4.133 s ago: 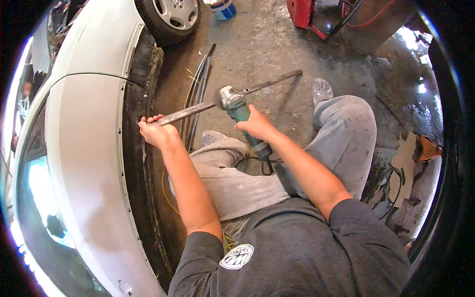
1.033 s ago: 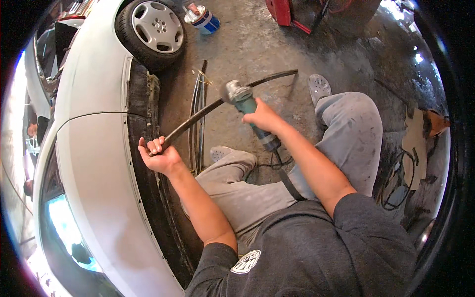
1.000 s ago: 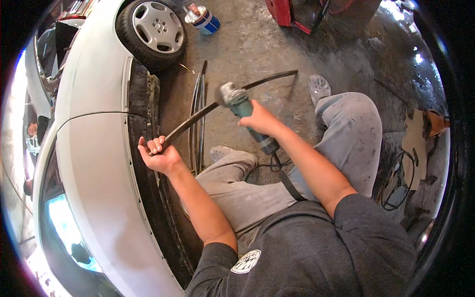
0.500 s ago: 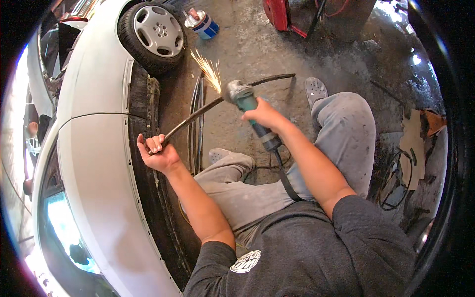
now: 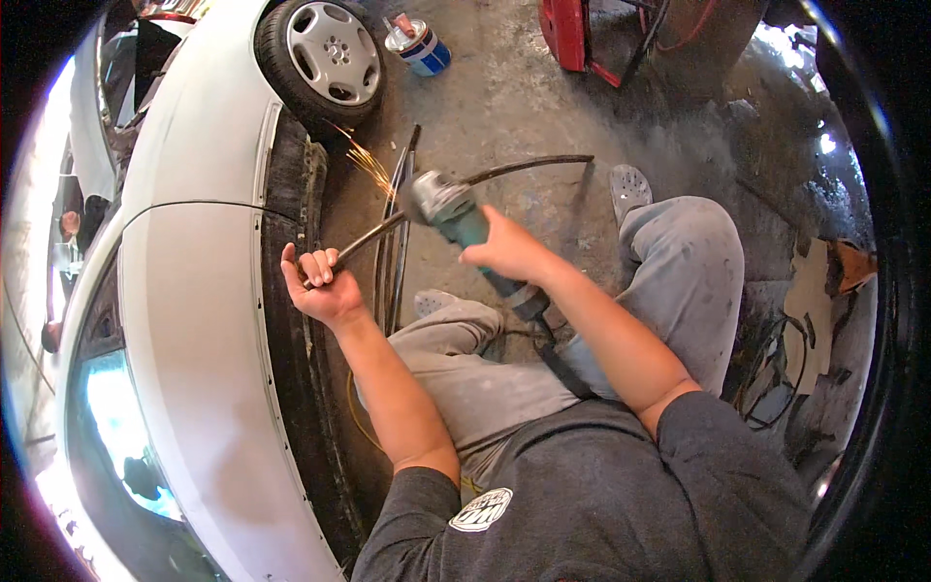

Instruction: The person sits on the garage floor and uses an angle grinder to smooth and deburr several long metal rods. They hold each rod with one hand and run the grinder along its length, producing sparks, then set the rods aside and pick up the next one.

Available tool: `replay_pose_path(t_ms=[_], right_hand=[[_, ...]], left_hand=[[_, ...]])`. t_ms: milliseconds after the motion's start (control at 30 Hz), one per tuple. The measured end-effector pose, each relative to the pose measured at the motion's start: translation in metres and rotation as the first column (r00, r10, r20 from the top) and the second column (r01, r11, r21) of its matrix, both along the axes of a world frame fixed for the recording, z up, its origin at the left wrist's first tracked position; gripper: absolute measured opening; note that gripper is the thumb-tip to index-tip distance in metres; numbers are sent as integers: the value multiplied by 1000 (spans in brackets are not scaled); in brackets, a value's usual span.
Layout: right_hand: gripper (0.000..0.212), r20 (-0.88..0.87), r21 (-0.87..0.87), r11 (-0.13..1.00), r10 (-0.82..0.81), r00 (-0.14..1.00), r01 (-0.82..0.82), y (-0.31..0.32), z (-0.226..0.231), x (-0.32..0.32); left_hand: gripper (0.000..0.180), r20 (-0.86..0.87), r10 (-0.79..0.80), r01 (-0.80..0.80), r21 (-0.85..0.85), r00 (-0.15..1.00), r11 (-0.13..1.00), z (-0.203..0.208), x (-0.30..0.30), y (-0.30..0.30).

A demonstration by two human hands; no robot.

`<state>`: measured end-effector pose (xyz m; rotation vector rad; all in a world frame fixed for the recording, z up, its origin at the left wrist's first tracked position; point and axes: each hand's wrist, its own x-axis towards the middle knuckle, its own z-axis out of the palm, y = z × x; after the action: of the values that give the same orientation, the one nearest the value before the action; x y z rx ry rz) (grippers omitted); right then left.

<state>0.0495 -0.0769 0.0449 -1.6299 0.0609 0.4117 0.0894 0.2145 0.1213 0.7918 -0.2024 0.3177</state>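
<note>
My right hand is wrapped round the green body of an angle grinder. The grinder's head rests against a long, slightly curved dark metal strip, and orange sparks fly off toward the car wheel. My left hand grips the strip's near end, beside the car's lower side. From there the strip slants up to the right, past the grinder. The grinder's disc is mostly hidden by its head. A dark cord runs from the grinder's rear toward my lap.
At left stands a light-coloured car with a silver-rimmed wheel. More long dark strips lie on the floor below the held one. A blue-and-white can, red metal equipment, cardboard and a black cable lie around.
The grinder has shifted left along the strip toward my left hand, and the sparks have moved with it. The view has shifted slightly. Both hands keep their hold.
</note>
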Motion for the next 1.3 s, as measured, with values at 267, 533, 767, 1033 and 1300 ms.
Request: replay_pose_path(t_ms=[267,533,767,1033,1300], right_hand=[[95,-74,19,1000,12,997,-11,-6,21,0],[72,-312,98,961,-218,925,260,-74,-79,34],[61,-318,21,883,-439,841,469,-91,-99,26],[59,-260,85,898,-398,880,431,-89,-79,15],[58,-282,-21,913,-396,874,407,-85,-100,19]], left_hand=[[34,25,-25,25,7,999,1000,7,-4,-7],[36,69,-119,120,-15,990,993,-2,4,5],[51,-51,-31,32,7,998,999,22,9,-23],[73,-155,319,-344,-184,935,921,6,28,-5],[74,-259,413,-454,-121,873,883,15,23,-18]])
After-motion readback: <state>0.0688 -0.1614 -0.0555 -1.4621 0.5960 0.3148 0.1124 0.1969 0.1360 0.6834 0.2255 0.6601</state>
